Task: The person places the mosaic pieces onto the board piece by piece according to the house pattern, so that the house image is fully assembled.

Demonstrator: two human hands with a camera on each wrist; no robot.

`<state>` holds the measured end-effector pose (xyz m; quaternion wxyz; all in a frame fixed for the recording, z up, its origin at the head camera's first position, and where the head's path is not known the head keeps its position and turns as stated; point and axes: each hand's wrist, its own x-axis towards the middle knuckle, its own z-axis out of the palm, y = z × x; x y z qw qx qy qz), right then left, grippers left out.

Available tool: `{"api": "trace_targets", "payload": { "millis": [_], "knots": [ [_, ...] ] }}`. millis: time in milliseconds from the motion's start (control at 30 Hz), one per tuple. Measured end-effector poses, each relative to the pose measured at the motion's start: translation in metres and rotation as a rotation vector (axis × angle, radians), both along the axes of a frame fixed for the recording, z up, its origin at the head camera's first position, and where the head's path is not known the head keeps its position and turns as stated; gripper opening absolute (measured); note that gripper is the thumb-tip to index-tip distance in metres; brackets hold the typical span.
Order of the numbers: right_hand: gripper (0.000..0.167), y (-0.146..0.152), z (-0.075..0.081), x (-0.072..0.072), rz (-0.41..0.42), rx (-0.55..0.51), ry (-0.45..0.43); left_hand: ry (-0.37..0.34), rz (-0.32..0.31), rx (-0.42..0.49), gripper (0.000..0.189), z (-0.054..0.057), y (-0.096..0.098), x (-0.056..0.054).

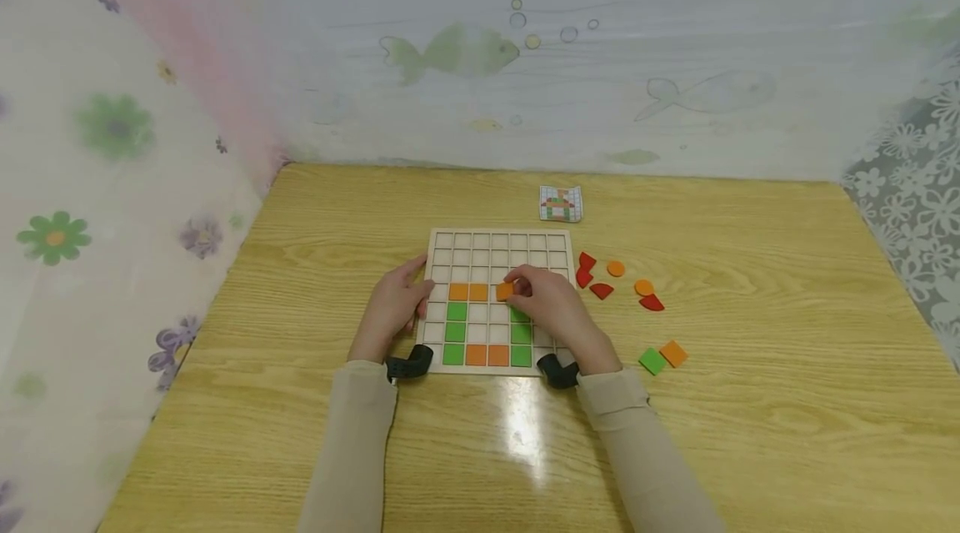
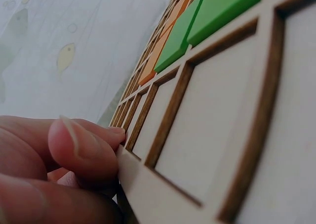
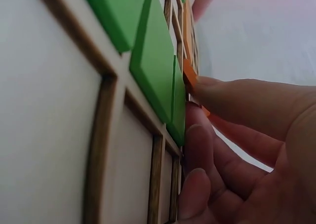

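A wooden grid board (image 1: 498, 233) lies on the table, with green square tiles (image 1: 454, 332) in two columns and orange square tiles (image 1: 468, 292) in two rows. My right hand (image 1: 551, 304) pinches an orange square tile (image 1: 504, 292) between thumb and fingers. That tile (image 3: 189, 74) tilts over the board in the right wrist view, beside the upper end of the right green column. At the board's left edge, my left hand (image 1: 392, 304) rests with its fingertips (image 2: 116, 132) against the side of the frame.
Right of the board lie several red quarter-round pieces (image 1: 602, 291) and two orange discs (image 1: 616, 269). Nearer the front are a loose green square (image 1: 652, 361) and an orange square (image 1: 673, 354). A small pattern card (image 1: 560, 204) lies behind the board.
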<state>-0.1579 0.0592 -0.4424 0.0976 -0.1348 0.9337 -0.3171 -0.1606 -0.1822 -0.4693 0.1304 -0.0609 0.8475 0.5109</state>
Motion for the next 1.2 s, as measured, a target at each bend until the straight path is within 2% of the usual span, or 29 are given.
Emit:
{"api": "trace_targets", "payload": {
  "millis": [300, 700, 900, 1200],
  "knots": [
    [0.023, -0.0037, 0.0021, -0.0028, 0.02, 0.036, 0.006, -0.009, 0.029, 0.012, 0.049, 0.001, -0.0004, -0.0006],
    [0.02, -0.0063, 0.001, -0.0041, 0.037, 0.076, 0.043, -0.001, 0.017, -0.012, 0.049, 0.0006, -0.0009, -0.0039],
    [0.019, -0.0048, -0.0006, -0.0039, 0.048, 0.07, 0.065, -0.006, 0.023, -0.008, 0.049, -0.0004, 0.0, -0.0041],
    [0.018, -0.0043, 0.001, -0.0013, 0.045, 0.002, 0.049, -0.028, 0.009, -0.007, 0.049, -0.0017, 0.0004, -0.0015]
  ]
}}
